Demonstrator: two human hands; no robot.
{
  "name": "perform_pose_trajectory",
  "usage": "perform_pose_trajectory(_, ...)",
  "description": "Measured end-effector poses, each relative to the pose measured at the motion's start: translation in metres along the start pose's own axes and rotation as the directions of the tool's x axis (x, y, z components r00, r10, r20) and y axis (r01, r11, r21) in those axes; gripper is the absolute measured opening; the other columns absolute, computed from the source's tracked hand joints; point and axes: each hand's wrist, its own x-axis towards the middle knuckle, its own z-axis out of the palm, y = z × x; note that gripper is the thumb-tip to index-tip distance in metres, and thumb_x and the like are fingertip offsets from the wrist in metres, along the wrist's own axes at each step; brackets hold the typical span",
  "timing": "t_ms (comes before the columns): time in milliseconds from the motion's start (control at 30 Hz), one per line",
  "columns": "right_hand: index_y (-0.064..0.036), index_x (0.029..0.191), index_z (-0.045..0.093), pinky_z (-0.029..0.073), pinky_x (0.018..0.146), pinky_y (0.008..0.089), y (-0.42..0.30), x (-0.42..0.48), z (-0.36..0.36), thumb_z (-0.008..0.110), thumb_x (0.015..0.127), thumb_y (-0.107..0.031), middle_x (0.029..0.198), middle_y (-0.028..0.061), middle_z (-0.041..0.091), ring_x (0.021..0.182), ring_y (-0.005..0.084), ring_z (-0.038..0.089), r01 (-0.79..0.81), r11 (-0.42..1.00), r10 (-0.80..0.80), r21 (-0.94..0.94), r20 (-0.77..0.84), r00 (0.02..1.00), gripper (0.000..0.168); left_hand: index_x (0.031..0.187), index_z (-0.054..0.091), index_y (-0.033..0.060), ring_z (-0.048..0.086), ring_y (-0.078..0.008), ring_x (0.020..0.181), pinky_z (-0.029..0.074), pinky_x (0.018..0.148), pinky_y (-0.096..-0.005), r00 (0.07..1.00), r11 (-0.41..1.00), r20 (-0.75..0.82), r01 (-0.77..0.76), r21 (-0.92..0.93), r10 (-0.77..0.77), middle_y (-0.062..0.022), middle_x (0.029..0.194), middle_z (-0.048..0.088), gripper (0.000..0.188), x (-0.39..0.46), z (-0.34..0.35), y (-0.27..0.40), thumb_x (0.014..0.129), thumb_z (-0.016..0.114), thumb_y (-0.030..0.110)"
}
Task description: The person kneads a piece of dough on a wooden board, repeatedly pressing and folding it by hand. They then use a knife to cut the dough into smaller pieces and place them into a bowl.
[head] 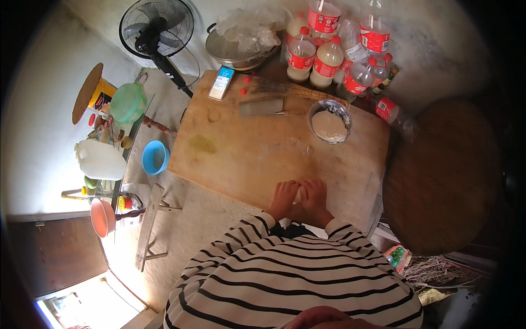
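Both my hands are at the near edge of a wooden board [246,160], close together. My left hand [283,197] and my right hand [314,198] hold a pale lump of dough [303,194] between them, with fingers curled over it. Most of the dough is hidden under them. Farther up the board stands a metal bowl [315,108] with flour [328,125] in it. To its left lies a cleaver [261,107], its wooden handle towards the bowl. A straw brush [296,89] lies beyond the cleaver. Faint flour traces mark the board's middle.
Towards the back are a phone [221,83], red bottle caps [243,91], plastic bottles [326,63] and a large pan [222,51]. A round wooden board [439,181] stands right. Leftward are a fan [156,28], a blue basin [155,157] and a wooden bench [150,226].
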Motion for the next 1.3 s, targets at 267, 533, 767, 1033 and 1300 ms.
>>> perform_pose_trajectory(267,-0.005,0.127,0.061,0.045,0.095,0.0459,0.023,0.046,0.000,0.065,0.090,-0.033,0.127,0.0178,0.061,0.115,0.0380,0.057,-0.290,0.954,0.197,0.070,0.584,0.788,0.047,0.147,0.040,0.0082,0.028,-0.0346,0.147,0.018,0.117,-0.0626,0.993,0.993,-0.105,0.062,0.097,-0.052,-0.0131,0.154,0.037,0.078,0.030,0.006,-0.026,0.082,0.073,0.037)
perform_pose_trajectory(533,-0.007,0.137,0.054,0.046,0.101,0.0404,0.028,0.096,-0.001,0.082,0.077,-0.027,0.129,0.0175,0.061,0.121,0.0309,0.058,-0.111,0.989,0.039,0.095,0.562,0.826,0.070,0.130,0.056,-0.0018,0.065,-0.0294,0.100,0.053,0.084,-0.0377,0.853,0.714,-0.187,0.266,-0.648,-0.487,-0.0222,0.120,0.063,0.044,0.034,0.009,-0.098,0.097,0.063,0.027)
perform_pose_trajectory(767,-0.004,0.124,0.065,0.053,0.087,0.0347,0.047,0.023,0.010,0.080,0.080,-0.033,0.114,0.0158,0.070,0.102,0.0236,0.068,-0.811,0.340,0.574,0.476,0.578,0.580,0.055,0.128,0.058,-0.0008,0.067,-0.0306,0.093,0.054,0.079,-0.0364,0.774,0.822,-0.483,0.082,-0.563,-0.408,-0.0217,0.112,0.067,0.037,0.044,-0.011,-0.066,0.100,0.058,0.023)
perform_pose_trajectory(1033,-0.004,0.124,0.067,0.053,0.080,0.0307,0.049,0.011,0.010,0.068,0.094,-0.027,0.105,0.0079,0.069,0.096,0.0154,0.064,-0.664,0.561,0.553,0.494,0.373,0.745,0.038,0.121,0.063,-0.0024,0.066,-0.0187,0.084,0.054,0.071,-0.0302,0.930,0.520,0.278,0.365,-0.772,-0.239,-0.0107,0.098,0.071,0.039,0.050,0.007,-0.037,0.095,0.067,0.027)
perform_pose_trajectory(1300,-0.004,0.127,0.064,0.052,0.082,0.0310,0.034,0.053,0.026,0.063,0.097,-0.025,0.111,0.0083,0.069,0.101,0.0151,0.064,-0.713,0.556,0.471,0.426,0.545,0.693,0.037,0.105,0.067,-0.0037,0.069,-0.0273,0.084,0.054,0.074,-0.0371,0.937,0.711,0.099,0.320,-0.626,-0.334,-0.0181,0.095,0.071,0.049,0.046,-0.028,-0.066,0.077,0.082,0.034)
